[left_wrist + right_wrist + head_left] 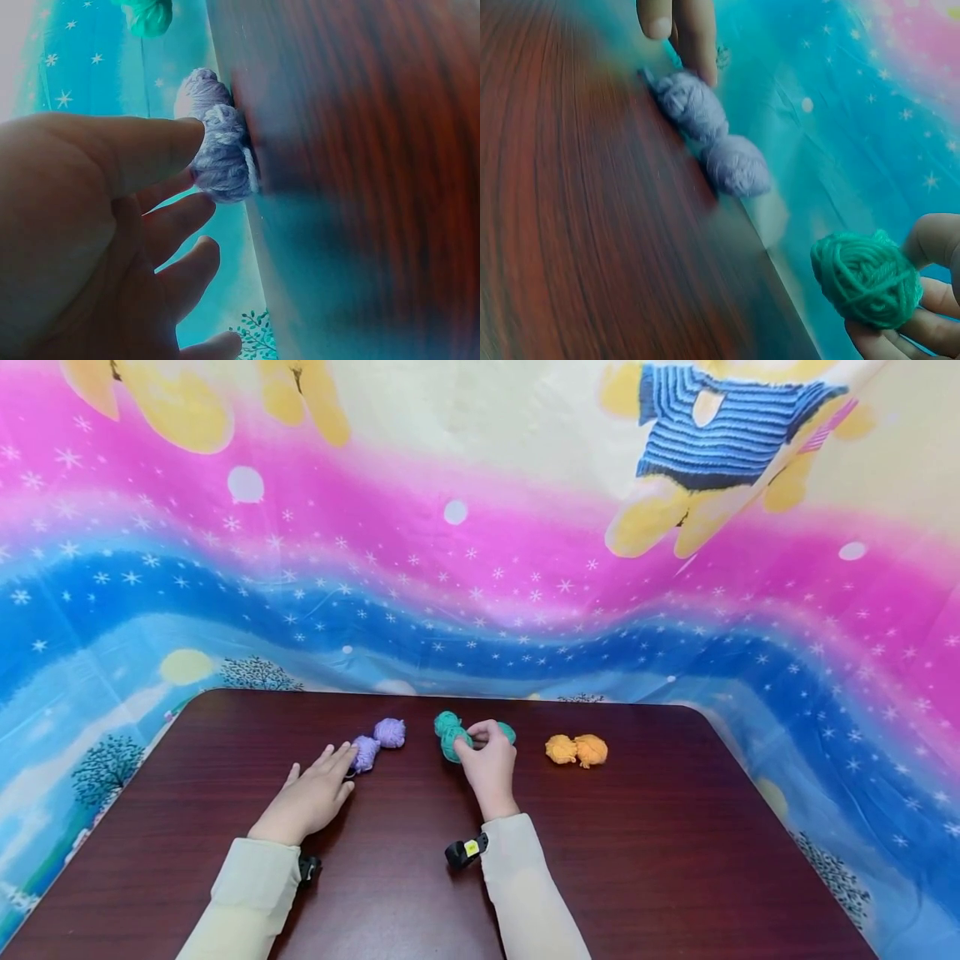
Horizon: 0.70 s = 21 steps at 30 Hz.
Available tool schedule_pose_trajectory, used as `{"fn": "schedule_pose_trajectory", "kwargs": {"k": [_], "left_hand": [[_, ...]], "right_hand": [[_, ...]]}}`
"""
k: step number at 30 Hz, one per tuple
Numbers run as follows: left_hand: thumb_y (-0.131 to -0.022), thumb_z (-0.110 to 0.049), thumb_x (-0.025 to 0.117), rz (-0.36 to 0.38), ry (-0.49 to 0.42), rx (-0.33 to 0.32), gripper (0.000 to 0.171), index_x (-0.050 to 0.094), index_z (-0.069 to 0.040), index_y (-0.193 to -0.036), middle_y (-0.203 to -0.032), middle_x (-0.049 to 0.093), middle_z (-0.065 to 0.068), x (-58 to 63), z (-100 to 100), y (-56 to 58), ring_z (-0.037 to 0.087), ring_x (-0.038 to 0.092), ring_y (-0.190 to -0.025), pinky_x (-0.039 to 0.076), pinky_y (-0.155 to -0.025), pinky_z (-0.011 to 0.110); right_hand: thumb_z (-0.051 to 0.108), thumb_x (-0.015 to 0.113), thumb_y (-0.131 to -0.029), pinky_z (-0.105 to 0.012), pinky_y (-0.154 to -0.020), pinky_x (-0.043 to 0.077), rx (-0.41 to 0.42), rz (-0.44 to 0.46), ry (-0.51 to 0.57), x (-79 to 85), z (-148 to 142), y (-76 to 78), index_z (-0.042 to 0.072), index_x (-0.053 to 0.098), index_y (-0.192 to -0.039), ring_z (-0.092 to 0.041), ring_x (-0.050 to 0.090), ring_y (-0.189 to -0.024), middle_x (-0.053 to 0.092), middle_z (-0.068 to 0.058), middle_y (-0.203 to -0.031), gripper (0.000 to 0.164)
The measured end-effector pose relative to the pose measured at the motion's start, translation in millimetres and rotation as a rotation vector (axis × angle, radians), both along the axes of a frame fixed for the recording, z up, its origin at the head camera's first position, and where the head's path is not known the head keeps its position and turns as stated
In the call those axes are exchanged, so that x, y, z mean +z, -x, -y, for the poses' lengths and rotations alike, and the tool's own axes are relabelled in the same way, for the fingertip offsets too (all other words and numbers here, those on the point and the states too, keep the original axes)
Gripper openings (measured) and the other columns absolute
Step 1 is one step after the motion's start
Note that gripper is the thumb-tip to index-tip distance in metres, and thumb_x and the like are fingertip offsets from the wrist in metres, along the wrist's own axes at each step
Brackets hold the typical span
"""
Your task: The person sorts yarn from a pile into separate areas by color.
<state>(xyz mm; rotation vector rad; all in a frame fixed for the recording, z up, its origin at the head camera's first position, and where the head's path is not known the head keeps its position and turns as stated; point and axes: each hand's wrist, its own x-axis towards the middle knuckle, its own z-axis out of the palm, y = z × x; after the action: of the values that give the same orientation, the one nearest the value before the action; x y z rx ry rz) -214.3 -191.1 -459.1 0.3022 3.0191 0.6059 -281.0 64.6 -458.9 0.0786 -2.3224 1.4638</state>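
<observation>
Hands, head view: left hand (312, 795) spread, fingertips at the purple pair (377, 744), 11 o'clock; right hand (491, 770) pinching green yarn (454, 746) at 12. Orange pair (580, 749) at 1. I'd keep the pinch light so strands don't slip. Green lobes beside my thumb run 11-to-5. Left wrist: fingers near purple, contact unclear; green up at 11. Right wrist: green ball (865, 282) at 4, in my fingers, long axis roughly 10-to-4, no clear front end.
</observation>
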Motion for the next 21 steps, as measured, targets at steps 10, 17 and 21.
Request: {"fn": "schedule_pose_trajectory", "kwargs": {"k": [10, 17, 21], "left_hand": [[-0.106, -0.021, 0.053, -0.018, -0.011, -0.003, 0.06, 0.032, -0.001, -0.158, -0.161, 0.031, 0.024, 0.6, 0.7, -0.6, 0.045, 0.024, -0.149, 0.016, -0.111, 0.076], [-0.106, -0.022, 0.053, -0.02, -0.012, -0.001, 0.06, 0.033, 0.0, -0.157, -0.161, 0.031, 0.024, 1.8, -0.2, -1.0, 0.045, 0.024, -0.149, 0.017, -0.111, 0.076], [-0.105, -0.023, 0.054, -0.022, -0.012, -0.003, 0.06, 0.034, 0.0, -0.157, -0.16, 0.032, 0.024, 2.0, 0.1, -1.2, 0.046, 0.025, -0.149, 0.018, -0.11, 0.076]], "right_hand": [[0.007, 0.074, -0.085, -0.037, -0.069, 0.057, -0.072, -0.006, -0.037, -3.8, -7.5, 3.9, 0.006, 0.065, -0.091, -0.022, 0.068, -0.082, 0.067, -0.008, -0.087, 0.011], [0.007, 0.076, -0.086, -0.039, -0.07, 0.058, -0.1, 0.015, -0.079, -6.5, -8.2, 3.9, 0.003, 0.066, -0.092, -0.024, 0.067, -0.08, 0.066, -0.011, -0.088, 0.012], [0.008, 0.079, -0.086, -0.04, -0.072, 0.058, -0.115, 0.001, -0.116, -7.7, -8.9, 3.6, 0.003, 0.067, -0.091, -0.028, 0.067, -0.081, 0.065, -0.011, -0.088, 0.014]]}}
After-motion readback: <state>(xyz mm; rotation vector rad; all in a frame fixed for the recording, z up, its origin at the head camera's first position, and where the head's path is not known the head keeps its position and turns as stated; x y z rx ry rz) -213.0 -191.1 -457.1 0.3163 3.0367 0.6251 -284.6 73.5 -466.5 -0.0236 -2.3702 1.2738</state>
